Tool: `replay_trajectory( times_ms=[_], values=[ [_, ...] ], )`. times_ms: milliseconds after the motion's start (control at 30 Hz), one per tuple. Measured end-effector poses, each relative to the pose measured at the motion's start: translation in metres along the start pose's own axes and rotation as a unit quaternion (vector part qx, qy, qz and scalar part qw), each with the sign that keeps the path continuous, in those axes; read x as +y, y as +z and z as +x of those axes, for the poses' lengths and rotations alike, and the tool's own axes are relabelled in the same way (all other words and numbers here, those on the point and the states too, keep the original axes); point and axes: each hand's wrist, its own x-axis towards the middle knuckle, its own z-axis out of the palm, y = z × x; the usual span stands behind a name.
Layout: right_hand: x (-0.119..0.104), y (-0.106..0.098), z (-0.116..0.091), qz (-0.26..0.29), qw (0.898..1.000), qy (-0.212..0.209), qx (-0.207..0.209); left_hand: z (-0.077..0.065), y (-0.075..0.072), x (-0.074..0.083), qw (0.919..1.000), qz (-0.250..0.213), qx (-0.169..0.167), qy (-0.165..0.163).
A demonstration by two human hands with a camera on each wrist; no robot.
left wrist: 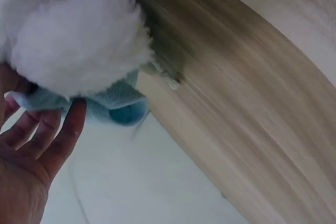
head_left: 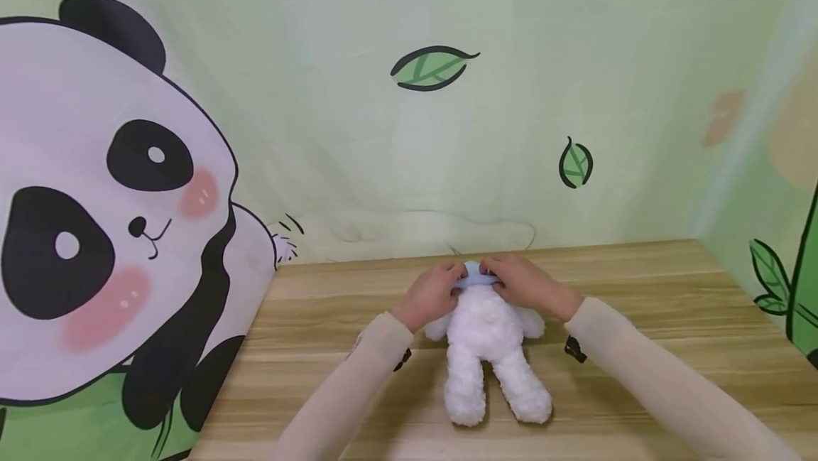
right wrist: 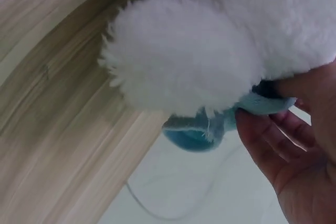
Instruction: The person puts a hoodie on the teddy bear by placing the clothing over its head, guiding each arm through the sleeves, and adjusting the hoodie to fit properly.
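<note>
Atop bench [head_left: 652, 290], left hand [head_left: 429, 295], right hand [head_left: 525, 282] pinching blue cloth [head_left: 471, 275] against plush toy [head_left: 486, 326]; uneven tug could snag fur [left wrist: 81, 40].

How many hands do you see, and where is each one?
2: the left hand grips the left side of the blue cloth, the right hand its right side, near the white plush toy.

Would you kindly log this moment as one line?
left hand: pinches blue fabric | right hand: pinches blue fabric | white plush toy: on wooden table, legs toward person
</note>
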Motion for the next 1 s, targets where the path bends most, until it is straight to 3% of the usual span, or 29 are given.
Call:
replay_trajectory(
  times_ms=[233, 433, 533, 600, 700, 800, 900, 1000],
  values=[
    [0.000, 0.000, 0.000, 0.009, 1.000, 0.002, 0.019, 0.000, 0.000, 0.004, 0.9992, 0.007, 0.033, 0.021],
    [-0.001, -0.001, -0.006, -0.007, 0.999, 0.026, 0.021, -0.003, -0.001, 0.005, 0.9985, 0.023, 0.049, 0.007],
    [0.000, 0.000, -0.008, -0.009, 0.999, 0.028, 0.028, -0.005, -0.001, 0.006, 0.9989, 0.006, 0.046, 0.002],
    [0.000, 0.000, -0.009, 0.018, 0.999, 0.031, 0.029, -0.007, -0.003, 0.005, 0.9987, -0.035, 0.036, -0.004],
    [0.003, -0.002, -0.014, 0.094, 0.995, 0.026, 0.006, -0.011, -0.007, 0.001, 0.9930, -0.117, -0.002, -0.014],
    [0.007, -0.008, -0.021, 0.180, 0.982, 0.035, -0.050, -0.017, -0.016, -0.007, 0.9785, -0.184, -0.089, -0.028],
    [0.011, -0.014, -0.029, 0.237, 0.964, 0.042, -0.112, -0.025, -0.023, -0.009, 0.9598, -0.217, -0.172, -0.043],
    [0.008, -0.014, -0.035, 0.240, 0.958, 0.047, -0.151, -0.030, -0.022, -0.006, 0.9536, -0.227, -0.192, -0.049]
  ],
)
